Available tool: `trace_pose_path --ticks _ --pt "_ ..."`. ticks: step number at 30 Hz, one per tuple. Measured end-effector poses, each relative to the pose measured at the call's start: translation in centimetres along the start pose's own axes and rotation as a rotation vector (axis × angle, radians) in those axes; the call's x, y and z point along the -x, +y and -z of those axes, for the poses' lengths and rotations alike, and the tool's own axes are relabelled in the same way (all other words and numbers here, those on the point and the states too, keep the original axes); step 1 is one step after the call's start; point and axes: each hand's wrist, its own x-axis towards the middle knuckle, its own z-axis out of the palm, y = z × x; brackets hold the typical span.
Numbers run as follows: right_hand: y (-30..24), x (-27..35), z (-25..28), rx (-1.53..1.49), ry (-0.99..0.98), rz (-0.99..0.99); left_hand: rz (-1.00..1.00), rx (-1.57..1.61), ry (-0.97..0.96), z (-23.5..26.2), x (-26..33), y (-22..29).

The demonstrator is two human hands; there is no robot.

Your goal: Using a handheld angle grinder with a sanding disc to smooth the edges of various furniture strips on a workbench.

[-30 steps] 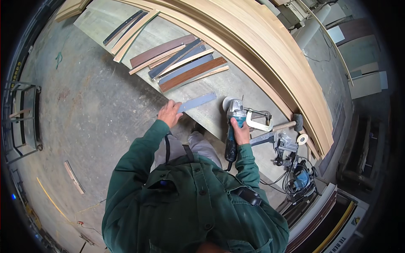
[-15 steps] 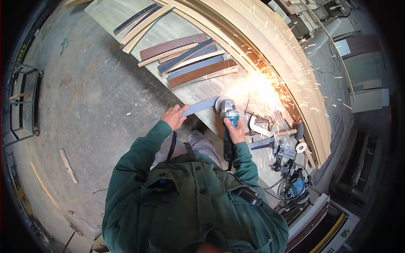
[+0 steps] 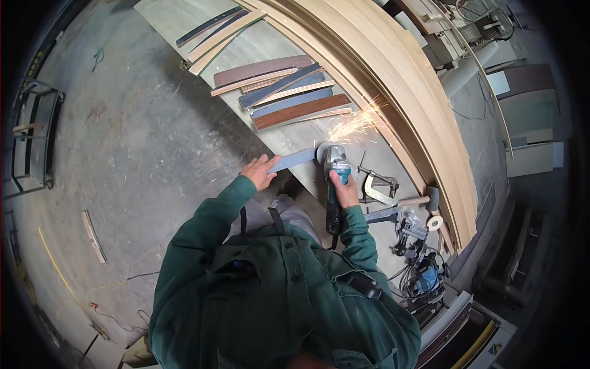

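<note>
The left hand (image 3: 259, 172) is pinning the metal strip (image 3: 295, 160) flat over the tabletop (image 3: 279, 46) edge, steadying it while the right hand (image 3: 345, 192), wrapped tight, is driving the grinder (image 3: 335, 178), throwing sparks (image 3: 353, 126) away.

The person wears a dark green buttoned work jacket with long sleeves, dark straps and grey trousers.
</note>
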Motion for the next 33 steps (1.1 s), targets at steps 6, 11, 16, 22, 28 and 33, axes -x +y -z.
trace_pose_path --ticks 6,11,16,22,28,33 --pt "1.6 -0.6 -0.4 -0.009 0.009 -0.028 0.018 -0.019 -0.019 0.6 -0.1 0.5" --pt "-0.2 0.3 0.0 0.032 0.017 -0.019 0.016 -0.008 -0.024 0.4 0.0 0.3" --pt "0.7 0.4 0.2 0.080 0.096 -0.095 0.026 -0.007 -0.032 0.5 -0.1 0.3" --pt "0.9 0.4 -0.2 -0.022 0.040 0.003 -0.007 -0.033 0.026 0.3 0.0 0.4" --pt "2.5 -0.5 -0.5 -0.025 0.040 0.002 0.007 -0.027 0.002 0.6 0.1 0.7" --pt "3.7 -1.3 1.4 -0.041 0.120 -0.041 0.012 -0.013 -0.004 0.4 -0.1 0.6"
